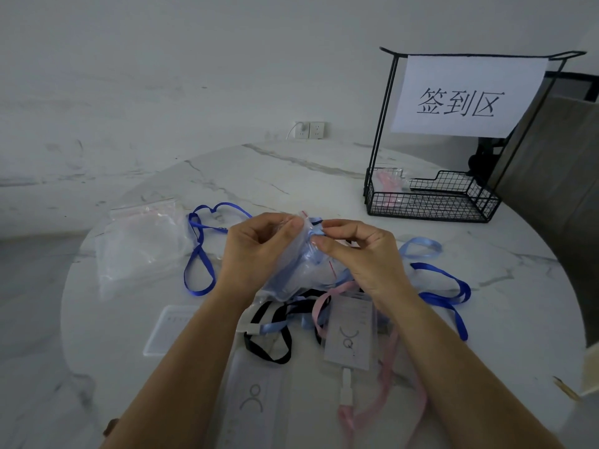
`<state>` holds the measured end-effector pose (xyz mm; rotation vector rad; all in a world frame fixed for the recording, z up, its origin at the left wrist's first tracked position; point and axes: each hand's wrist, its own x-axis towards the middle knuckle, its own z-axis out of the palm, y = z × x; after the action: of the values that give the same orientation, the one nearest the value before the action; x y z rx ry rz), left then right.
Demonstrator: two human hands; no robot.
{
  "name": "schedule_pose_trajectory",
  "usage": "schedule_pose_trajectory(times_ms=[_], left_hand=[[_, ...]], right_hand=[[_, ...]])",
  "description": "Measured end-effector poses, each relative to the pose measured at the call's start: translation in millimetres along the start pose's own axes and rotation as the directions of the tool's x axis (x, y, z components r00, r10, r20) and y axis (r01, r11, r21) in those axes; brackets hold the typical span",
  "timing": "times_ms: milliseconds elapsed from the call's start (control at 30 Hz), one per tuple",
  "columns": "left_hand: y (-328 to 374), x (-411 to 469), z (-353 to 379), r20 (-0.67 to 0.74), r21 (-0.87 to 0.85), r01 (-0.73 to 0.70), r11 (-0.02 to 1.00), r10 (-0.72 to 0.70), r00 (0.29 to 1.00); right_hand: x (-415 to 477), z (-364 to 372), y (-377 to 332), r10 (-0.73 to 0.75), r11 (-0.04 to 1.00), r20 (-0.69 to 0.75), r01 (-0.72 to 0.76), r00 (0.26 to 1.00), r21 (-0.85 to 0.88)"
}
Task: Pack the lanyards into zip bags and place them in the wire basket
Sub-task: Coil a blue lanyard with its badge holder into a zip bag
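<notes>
A clear zip bag (pixel 293 273) with a red seal line is held up above the table's middle, and a light blue lanyard (pixel 316 233) sticks out of its mouth. My left hand (pixel 259 247) grips the bag's left edge near the opening. My right hand (pixel 353 251) pinches the lanyard at the mouth. Beneath lie loose lanyards: dark blue (pixel 199 254), black (pixel 270 346), pink (pixel 385 390) and another dark blue (pixel 453 296). The black wire basket (pixel 431 204) stands at the back right and holds a bagged pink lanyard (pixel 390 184).
A pile of empty clear zip bags (pixel 142 241) lies at the left on the round marble table (pixel 291 176). Badge cards (pixel 350 338) lie near the front edge. A white paper sign (pixel 466 95) hangs on the basket's tall frame. A chair back (pixel 557 176) stands at the right.
</notes>
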<state>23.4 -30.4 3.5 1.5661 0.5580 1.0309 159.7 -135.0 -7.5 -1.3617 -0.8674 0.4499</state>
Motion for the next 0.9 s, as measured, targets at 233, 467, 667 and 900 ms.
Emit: schedule_pose_trajectory(times_ms=[233,467,667,900], left_hand=[[0,1,-2,-0.036,-0.074,0.071,0.995,-0.074,0.997],[8,0,-10,0.065,-0.080,0.062,0.995,-0.057,0.996],[5,1,-14,0.115,0.041,-0.013,0.999,0.008,0.993],[8,1,-10,0.029,-0.143,0.028,0.989,-0.025,0.999]], right_hand=[[-3,-6,-2,0.104,0.992,0.206,-0.088,0.973,-0.086],[-1,-5,-1,-0.113,0.978,0.128,0.133,0.985,-0.161],[-4,-5,0,-0.087,0.953,0.286,0.163,0.954,-0.256],[-4,-8,-5,-0.095,0.930,0.251,0.176,0.963,-0.323]])
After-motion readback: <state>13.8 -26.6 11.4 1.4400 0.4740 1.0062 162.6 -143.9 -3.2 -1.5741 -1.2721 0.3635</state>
